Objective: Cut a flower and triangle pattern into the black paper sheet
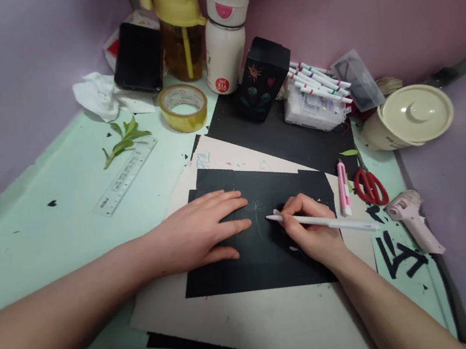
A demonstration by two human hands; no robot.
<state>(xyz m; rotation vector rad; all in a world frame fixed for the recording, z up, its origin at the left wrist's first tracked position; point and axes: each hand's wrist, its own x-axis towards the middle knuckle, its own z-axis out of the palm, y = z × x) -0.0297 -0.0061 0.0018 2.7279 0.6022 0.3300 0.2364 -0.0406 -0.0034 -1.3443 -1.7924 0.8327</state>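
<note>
A piece of black paper (232, 278) lies on a larger pale board (257, 324). On its middle shows a faint, light flower drawing (257, 212) with a thin curved stem. Spread flat over the paper's left part, my left hand (207, 232) holds it down with fingers apart, the tips close to the drawing. My right hand (312, 227) is closed round a white pen (329, 220), whose tip points left, just right of the drawn stem. Whether the tip touches the paper I cannot tell.
Right of the paper lie a pink utility knife (343, 187), red-handled scissors (370, 187), a glue gun (415, 219) and black scraps (400, 254). Behind stand a decorated black box (264, 78), markers (320, 84) and bottles (226, 51). Tape (183, 108), a ruler (127, 176) and a leafy sprig (125, 139) lie left.
</note>
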